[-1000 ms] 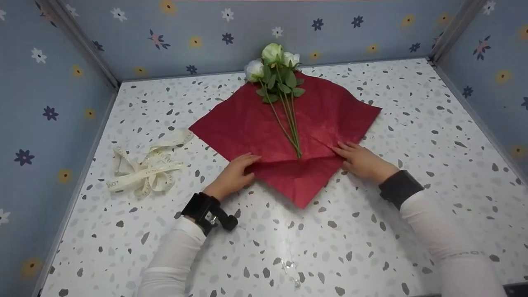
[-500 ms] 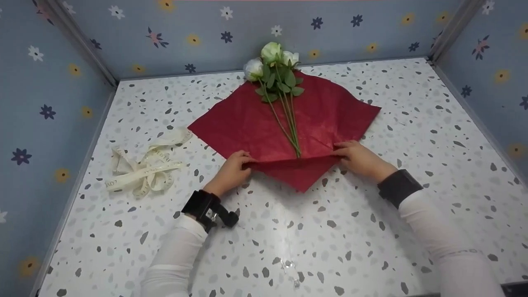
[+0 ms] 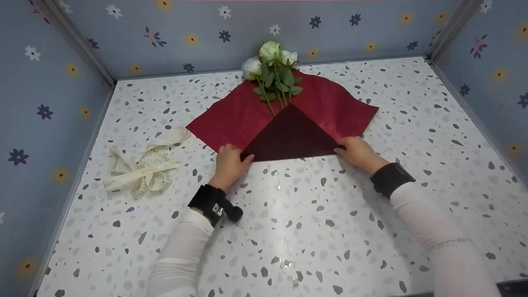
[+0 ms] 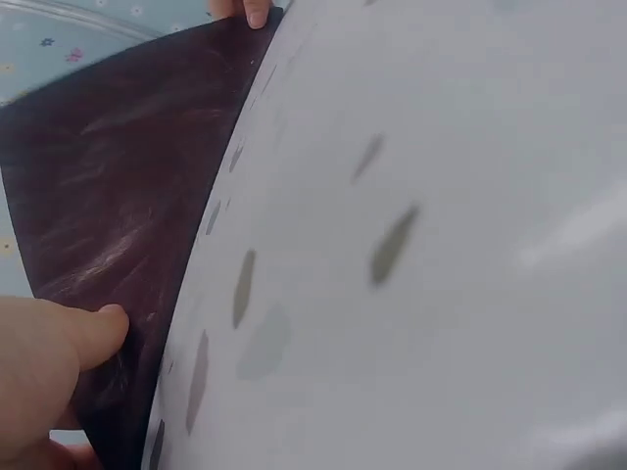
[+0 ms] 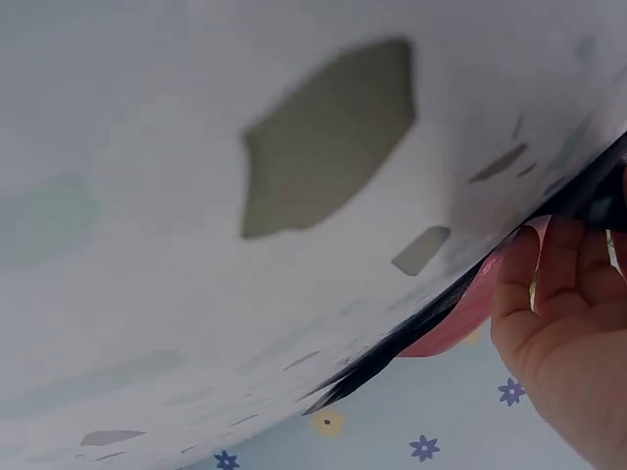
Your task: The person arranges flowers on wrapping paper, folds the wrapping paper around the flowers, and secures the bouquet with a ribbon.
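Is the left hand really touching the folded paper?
Touching: the left wrist view shows the left hand with its thumb on the folded paper.

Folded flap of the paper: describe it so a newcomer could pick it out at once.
On the speckled white table lies red paper with three pale blooms at its far edge. The folded flap is the triangle at its near edge, tip toward the blooms, left hand and right hand at its base corners. Its dark maroon sets it apart from the brighter red paper.

On the worktop [image 3: 321, 231] we have the paper [image 3: 231, 119], the flowers [image 3: 269, 79] on it towards twelve o'clock, its flap [image 3: 291, 136] over their stems [image 3: 271, 108], and the ribbon [image 3: 142, 173] at its eight o'clock
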The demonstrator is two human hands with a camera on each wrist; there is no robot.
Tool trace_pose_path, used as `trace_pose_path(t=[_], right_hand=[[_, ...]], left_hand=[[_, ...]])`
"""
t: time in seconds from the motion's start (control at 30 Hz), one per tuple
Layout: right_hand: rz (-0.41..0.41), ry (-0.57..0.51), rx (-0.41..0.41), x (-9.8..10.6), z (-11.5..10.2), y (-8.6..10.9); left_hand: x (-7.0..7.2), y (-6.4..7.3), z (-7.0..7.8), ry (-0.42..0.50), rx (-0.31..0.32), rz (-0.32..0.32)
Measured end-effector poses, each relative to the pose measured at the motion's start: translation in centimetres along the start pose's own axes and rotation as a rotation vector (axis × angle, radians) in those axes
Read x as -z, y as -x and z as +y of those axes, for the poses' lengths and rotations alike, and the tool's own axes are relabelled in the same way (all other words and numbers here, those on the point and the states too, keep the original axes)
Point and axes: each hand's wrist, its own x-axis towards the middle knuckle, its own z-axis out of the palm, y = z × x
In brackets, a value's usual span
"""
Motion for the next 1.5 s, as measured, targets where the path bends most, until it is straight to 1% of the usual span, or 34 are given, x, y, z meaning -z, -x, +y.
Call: trace_pose_path(t=[0.1, 0.2, 0.33, 0.47, 0.57, 0.7, 0.77, 0.87, 0.93, 1.03, 1.13, 1.2, 1.27, 1.3, 1.37, 1.43, 1.5], right_hand=[[0.025, 0.046, -0.036, -0.3, -0.4, -0.1], [0.047, 0.090, -0.066, -0.4, -0.8, -0.1], [0.069, 0.172, -0.096, -0.8, -1.2, -0.1], [0.059, 0.236, -0.134, -1.0, -1.4, -0.2], [0.054, 0.246, -0.162, -1.2, -1.3, -0.1], [0.065, 0.287, -0.177, -1.5, -1.3, 0.0], [0.072, 0.327, -0.180, -1.8, -1.4, 0.0], [0.082, 0.363, -0.197, -1.9, -1.6, 0.1], [0.096, 0.376, -0.208, -1.9, -1.7, 0.2], [0.119, 0.368, -0.226, -1.7, -1.5, 0.3], [0.127, 0.360, -0.223, -1.7, -1.1, 0.3], [0.117, 0.362, -0.212, -1.8, -1.0, 0.4], [0.106, 0.373, -0.198, -2.0, -0.9, 0.4], [0.100, 0.380, -0.191, -2.1, -0.9, 0.4], [0.098, 0.394, -0.175, -2.3, -0.9, 0.4], [0.098, 0.403, -0.160, -2.5, -1.0, 0.4], [0.087, 0.407, -0.147, -2.6, -1.0, 0.3]], left_hand=[[0.1, 0.2, -0.4, -0.011, 0.049, 0.012], [0.3, 0.2, -0.8, -0.015, 0.073, 0.033], [0.5, 0.1, -1.0, -0.049, 0.077, 0.046], [0.5, 0.2, -1.1, -0.079, 0.068, 0.020], [0.5, 0.3, -1.1, -0.097, 0.068, 0.004], [0.3, 0.4, -1.1, -0.138, 0.081, -0.005], [0.3, 0.5, -1.0, -0.156, 0.082, -0.009], [0.2, 0.6, -0.9, -0.173, 0.073, -0.004], [0.1, 0.7, -0.8, -0.184, 0.063, 0.012], [-0.1, 0.7, -0.7, -0.218, 0.043, 0.045], [0.0, 0.7, -0.6, -0.248, 0.022, 0.069], [0.1, 0.8, -0.3, -0.252, -0.003, 0.076], [0.1, 0.9, 0.3, -0.231, -0.050, 0.073], [0.1, 0.9, 0.7, -0.216, -0.084, 0.059], [0.0, 1.0, 1.6, -0.198, -0.174, -0.003], [-0.3, 1.2, 2.5, -0.178, -0.252, -0.125], [-0.7, 1.5, 3.1, -0.168, -0.286, -0.276]])
